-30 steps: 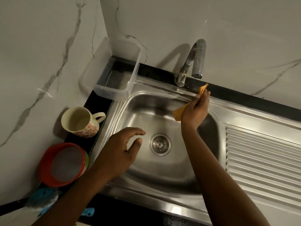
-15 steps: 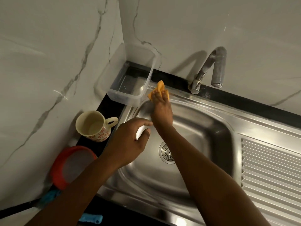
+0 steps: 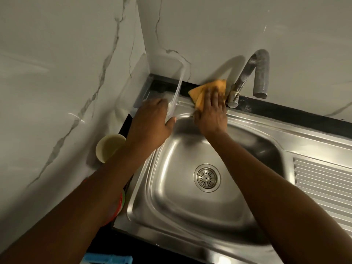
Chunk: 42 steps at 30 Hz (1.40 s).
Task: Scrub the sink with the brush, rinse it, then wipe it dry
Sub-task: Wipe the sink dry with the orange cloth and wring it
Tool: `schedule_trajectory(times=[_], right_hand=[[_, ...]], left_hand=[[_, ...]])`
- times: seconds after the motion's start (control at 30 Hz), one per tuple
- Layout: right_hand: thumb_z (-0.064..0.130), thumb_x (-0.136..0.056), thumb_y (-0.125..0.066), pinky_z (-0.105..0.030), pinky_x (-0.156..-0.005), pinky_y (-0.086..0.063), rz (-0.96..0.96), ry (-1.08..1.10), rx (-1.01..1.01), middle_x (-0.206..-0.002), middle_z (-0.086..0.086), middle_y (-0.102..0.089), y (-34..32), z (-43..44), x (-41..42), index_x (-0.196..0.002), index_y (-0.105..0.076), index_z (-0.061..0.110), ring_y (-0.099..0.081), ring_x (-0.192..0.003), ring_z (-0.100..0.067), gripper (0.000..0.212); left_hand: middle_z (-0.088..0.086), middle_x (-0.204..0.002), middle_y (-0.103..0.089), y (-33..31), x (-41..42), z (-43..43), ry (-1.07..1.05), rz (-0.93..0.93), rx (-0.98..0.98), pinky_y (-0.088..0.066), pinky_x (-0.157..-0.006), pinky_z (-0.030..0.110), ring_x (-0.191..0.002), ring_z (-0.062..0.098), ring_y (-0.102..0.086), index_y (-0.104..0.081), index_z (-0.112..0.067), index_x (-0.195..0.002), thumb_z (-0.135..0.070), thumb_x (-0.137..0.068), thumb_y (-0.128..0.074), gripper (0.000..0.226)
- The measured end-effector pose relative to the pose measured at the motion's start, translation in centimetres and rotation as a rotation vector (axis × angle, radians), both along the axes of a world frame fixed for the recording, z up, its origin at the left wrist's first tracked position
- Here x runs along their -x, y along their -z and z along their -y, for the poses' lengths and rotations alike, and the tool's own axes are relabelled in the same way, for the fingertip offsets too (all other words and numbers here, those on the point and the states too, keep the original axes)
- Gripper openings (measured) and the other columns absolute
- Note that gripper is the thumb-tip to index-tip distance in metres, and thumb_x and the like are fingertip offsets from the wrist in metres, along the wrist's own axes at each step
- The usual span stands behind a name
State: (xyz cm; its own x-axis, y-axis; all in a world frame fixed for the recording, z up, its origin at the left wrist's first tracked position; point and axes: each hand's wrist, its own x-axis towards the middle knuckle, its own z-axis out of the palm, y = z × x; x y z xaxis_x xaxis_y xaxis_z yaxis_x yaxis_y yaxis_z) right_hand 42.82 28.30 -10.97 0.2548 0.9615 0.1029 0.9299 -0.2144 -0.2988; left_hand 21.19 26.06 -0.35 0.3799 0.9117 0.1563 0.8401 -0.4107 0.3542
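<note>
— Both hands have shifted in the last half second, haven't they?

— Yes. The left hand [image 3: 150,122] hung loose over the basin then. Now it grips the near end of the clear container [image 3: 180,82], thumb round the corner. The right hand [image 3: 211,113] has carried the orange cloth [image 3: 209,88] from the basin's back left corner along to the back ledge.

— Take the drain as the centre of the dial. Biggest things first?

— The marbled wall [image 3: 57,92] fills 9 through 2 o'clock. The steel sink [image 3: 167,197] lies beneath both forearms, with its ribbed drainboard [image 3: 323,187] at 3 o'clock.

— And the cloth, exactly?

— It's at 12 o'clock, pressed to the ledge under flat, spread fingers. Whether its right edge touches the tap's base I cannot tell. The tap [image 3: 257,73] rises at 1 o'clock.

— The smaller things?

— The container sits at 11 o'clock, in the wall corner. A cream mug [image 3: 108,147] at 10 o'clock is half covered by the left forearm, its outer side hidden. A red rim [image 3: 122,199] shows from under that arm near 9 o'clock. A blue object [image 3: 108,260] at the bottom edge, near 8 o'clock, is too cut off to name. Last is the round drain strainer [image 3: 207,177].
</note>
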Motion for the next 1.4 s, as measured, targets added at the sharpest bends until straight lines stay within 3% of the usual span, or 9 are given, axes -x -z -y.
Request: schedule_trajectory(times=[0.3,0.5,0.77,0.93,1.07,1.2,1.27,1.33,1.4], right_hand=[[0.049,-0.11,-0.019,-0.051,-0.13,0.001,0.058,-0.037,0.049,-0.174,-0.013,0.003,2.5,-0.4,0.6,-0.168,-0.006,0.021,0.007,-0.16,-0.037,0.065],[0.052,-0.11,-0.013,-0.053,-0.129,0.004,0.076,-0.246,0.097,-0.174,-0.008,0.012,2.0,-2.3,2.0,-0.167,0.001,0.027,0.015,-0.159,-0.033,0.064],[0.043,-0.112,-0.021,-0.049,-0.13,0.001,-0.324,-0.453,0.074,-0.174,-0.006,-0.011,2.5,1.4,10.3,-0.166,-0.015,0.02,0.007,-0.161,-0.023,0.059],[0.046,-0.112,-0.022,-0.045,-0.131,-0.001,-0.459,-0.544,0.097,-0.174,-0.001,-0.011,3.2,5.9,11.0,-0.165,-0.024,0.024,0.009,-0.161,-0.018,0.057],[0.035,-0.115,-0.034,-0.021,-0.125,0.009,-0.551,-0.607,0.12,-0.174,0.01,0.0,3.0,11.3,12.5,-0.166,-0.017,0.029,0.017,-0.158,-0.007,0.055],[0.025,-0.113,-0.041,-0.022,-0.128,-0.002,-0.648,-0.719,0.185,-0.174,0.01,-0.008,1.8,15.8,11.8,-0.165,-0.025,0.025,0.006,-0.16,-0.006,0.055],[0.022,-0.112,-0.045,-0.022,-0.126,-0.019,-0.738,-0.746,0.204,-0.172,0.006,-0.023,0.9,17.9,11.3,-0.162,-0.035,0.021,-0.015,-0.157,-0.001,0.051],[0.024,-0.11,-0.052,-0.015,-0.101,-0.046,-0.936,-0.598,0.27,-0.155,0.003,-0.052,-0.1,19.4,10.0,-0.155,-0.048,0.018,-0.052,-0.128,0.012,0.046],[0.036,-0.108,-0.051,-0.021,-0.083,-0.054,-0.833,-0.442,0.185,-0.126,0.005,-0.07,-1.1,19.9,8.3,-0.147,-0.058,0.027,-0.069,-0.101,0.002,0.04]], left_hand=[[-0.001,-0.077,-0.065,1.3,0.3,-2.0,0.034,-0.176,-0.038,-0.048,-0.065,0.031,-0.072,0.02,-0.063,-0.071,-0.017,-0.092,-0.025,-0.1,-0.059,0.017],[-0.008,-0.061,-0.037,-1.0,0.1,-1.7,0.027,-0.219,-0.093,-0.034,-0.062,0.029,-0.06,0.017,-0.047,-0.053,-0.02,-0.077,-0.026,-0.101,-0.057,0.026],[0.009,-0.101,-0.072,-3.1,0.1,-1.8,0.01,-0.271,-0.056,-0.037,-0.07,0.029,-0.085,0.023,-0.066,-0.069,-0.013,-0.116,-0.034,-0.106,-0.051,0.029],[0.006,-0.1,-0.072,-2.1,0.6,-1.9,-0.007,-0.257,-0.049,-0.035,-0.07,0.03,-0.085,0.021,-0.065,-0.069,-0.017,-0.111,-0.035,-0.105,-0.052,0.026],[0.007,-0.093,-0.07,-1.8,0.6,-1.7,0.008,-0.25,-0.041,-0.04,-0.068,0.032,-0.084,0.026,-0.066,-0.068,-0.015,-0.103,-0.033,-0.103,-0.056,0.022],[0.0,-0.078,-0.06,-1.0,0.7,-1.7,0.008,-0.193,0.004,-0.044,-0.066,0.03,-0.077,0.024,-0.065,-0.065,-0.016,-0.093,-0.032,-0.101,-0.058,0.019],[-0.003,-0.076,-0.057,-0.6,0.9,-1.8,0.019,-0.173,0.03,-0.048,-0.067,0.031,-0.075,0.023,-0.065,-0.063,-0.017,-0.09,-0.031,-0.101,-0.059,0.018],[-0.002,-0.077,-0.059,-0.2,1.1,-1.8,0.029,-0.158,0.042,-0.049,-0.067,0.032,-0.075,0.023,-0.064,-0.064,-0.016,-0.09,-0.032,-0.101,-0.059,0.019],[-0.004,-0.073,-0.054,0.2,1.4,-1.9,0.032,-0.135,0.044,-0.043,-0.063,0.031,-0.074,0.023,-0.063,-0.061,-0.016,-0.086,-0.032,-0.1,-0.061,0.022]])
